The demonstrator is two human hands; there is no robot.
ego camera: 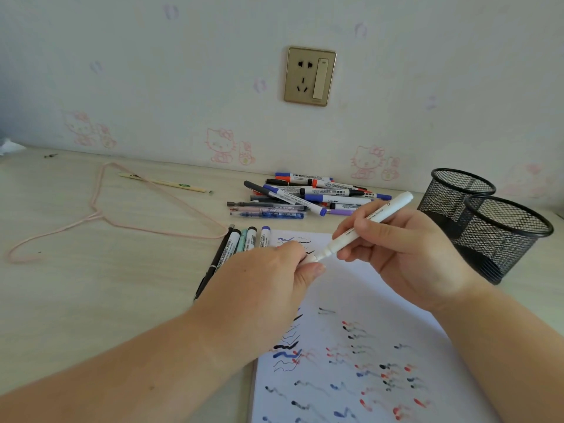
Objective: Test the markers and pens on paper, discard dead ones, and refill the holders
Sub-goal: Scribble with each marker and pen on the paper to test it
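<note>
1. Desk [91, 300]: pale wood-grain laminate, smooth and matt, running back to a wall papered with faint pink cartoon cats.
2. Paper [381, 300]: white sheet lying flat on the desk, the landmark for everything below. Covered with short wavy test strokes in black, blue and red; some crisp, some smeared.
3. Holders [500, 236]: two round black wire-mesh cups, upright, just right of the paper, one partly in front of the other. Their contents cannot be made out.
4. Hanger [100, 215]: thin pink wire, bent triangular outline, lying flat well left of the paper.
5. Pile of markers and pens [305, 193]: behind the paper's far edge, loosely heaped. White plastic barrels with blue, black and red caps, plus slimmer pens.
6. Row of markers [241, 242]: at the paper's far-left corner, lying side by side, caps pointing away; a slim black pen on the outside.
7. Right hand [406, 254]: above the paper's far half. Fingers and thumb curled round a white marker [375, 218], smooth cylinder, tilted with its blunt end up and right and its nib end down and left.
8. Left hand [274, 279]: over the paper's left edge. Thumb and fingertips pinch a white cap [308, 260] at the marker's lower end; whether the cap is on or off, cannot tell.
9. Wooden stick [161, 182]: thin, pale, behind and left of the paper, lying across the hanger.
</note>
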